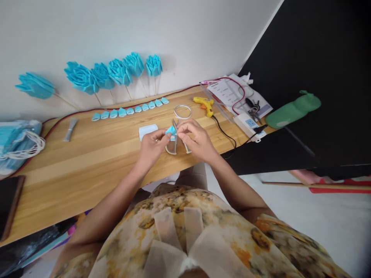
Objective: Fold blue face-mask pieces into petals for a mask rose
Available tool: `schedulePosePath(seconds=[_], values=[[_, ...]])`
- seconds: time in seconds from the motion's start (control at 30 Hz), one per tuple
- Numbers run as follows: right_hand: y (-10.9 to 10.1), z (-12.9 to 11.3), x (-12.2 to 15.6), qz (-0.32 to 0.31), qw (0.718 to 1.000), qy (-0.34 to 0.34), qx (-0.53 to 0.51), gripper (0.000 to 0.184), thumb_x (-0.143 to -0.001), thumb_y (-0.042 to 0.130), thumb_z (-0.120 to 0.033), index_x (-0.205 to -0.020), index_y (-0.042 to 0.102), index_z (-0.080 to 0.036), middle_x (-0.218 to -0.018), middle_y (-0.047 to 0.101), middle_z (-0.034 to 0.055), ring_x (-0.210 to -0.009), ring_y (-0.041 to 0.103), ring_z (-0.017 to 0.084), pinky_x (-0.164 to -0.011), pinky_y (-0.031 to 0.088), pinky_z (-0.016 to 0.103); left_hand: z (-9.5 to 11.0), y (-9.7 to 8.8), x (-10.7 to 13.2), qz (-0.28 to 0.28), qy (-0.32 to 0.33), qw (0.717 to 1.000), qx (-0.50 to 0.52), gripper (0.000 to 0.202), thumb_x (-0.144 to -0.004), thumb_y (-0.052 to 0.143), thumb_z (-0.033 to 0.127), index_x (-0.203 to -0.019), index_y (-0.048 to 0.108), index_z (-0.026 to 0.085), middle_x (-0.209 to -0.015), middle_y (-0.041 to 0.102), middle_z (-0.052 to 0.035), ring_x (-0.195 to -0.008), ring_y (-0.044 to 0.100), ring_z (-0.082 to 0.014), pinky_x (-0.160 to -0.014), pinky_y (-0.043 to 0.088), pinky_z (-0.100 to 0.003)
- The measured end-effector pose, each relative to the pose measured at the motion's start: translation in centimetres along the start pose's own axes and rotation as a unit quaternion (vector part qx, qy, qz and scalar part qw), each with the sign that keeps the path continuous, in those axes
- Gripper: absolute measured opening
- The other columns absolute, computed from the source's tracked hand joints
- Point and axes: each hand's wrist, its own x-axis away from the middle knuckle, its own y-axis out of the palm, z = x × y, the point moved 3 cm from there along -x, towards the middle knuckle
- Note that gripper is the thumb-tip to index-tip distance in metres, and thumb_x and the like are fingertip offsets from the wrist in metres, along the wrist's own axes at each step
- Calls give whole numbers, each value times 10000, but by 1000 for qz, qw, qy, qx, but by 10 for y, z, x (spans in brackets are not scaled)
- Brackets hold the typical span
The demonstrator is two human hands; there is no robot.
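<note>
My left hand (153, 144) is closed, with a small folded blue fabric petal (171, 130) pinched between thumb and fingertips. Just to its right, my right hand (197, 139) has thumb and fingers drawn together close against the petal's edge; what lies between them is too small to make out. Beneath both hands, a pair of scissors (171, 148) rests on the table with its handles apart, partly covered by the fingers. Behind my left hand lies a stack of pale blue sheets (147, 130).
Several folded petals (130, 111) form a row before several blue flowers on sticks (118, 72) against the wall. A white wire ring (182, 112), yellow glue gun (205, 105), power strip (251, 125) and green bottle (292, 112) are rightward. Bagged blue material (17, 135) lies left.
</note>
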Motion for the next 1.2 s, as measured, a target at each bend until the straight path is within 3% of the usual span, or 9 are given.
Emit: schedulePosePath(seconds=[0.17,0.57,1.2], values=[[3,-2,-2,-26,996,-35,81,104,-975,539,-265,-917,615,-223,-1068,665,67,-1087,598,215,-975,452,399,9,-2,2,-5,10,1000,-16,214,-819,650,364,-751,735,179,-716,697,0,-696,588,-156,-705,449,-279],[8,-6,-7,-26,990,-25,135,111,-971,539,-294,-929,631,-247,-1088,668,65,-1106,597,237,-984,450,419,6,-5,5,-1,-14,1000,15,210,-785,674,385,-700,711,198,-709,680,-4,-706,583,-167,-724,449,-281],[9,-13,-9,-25,994,-31,100,164,-985,536,-283,-954,692,-248,-1051,721,47,-1058,646,214,-962,491,400,-8,-9,7,0,-51,993,109,221,-767,698,387,-670,677,189,-614,609,19,-608,541,-134,-665,442,-272]])
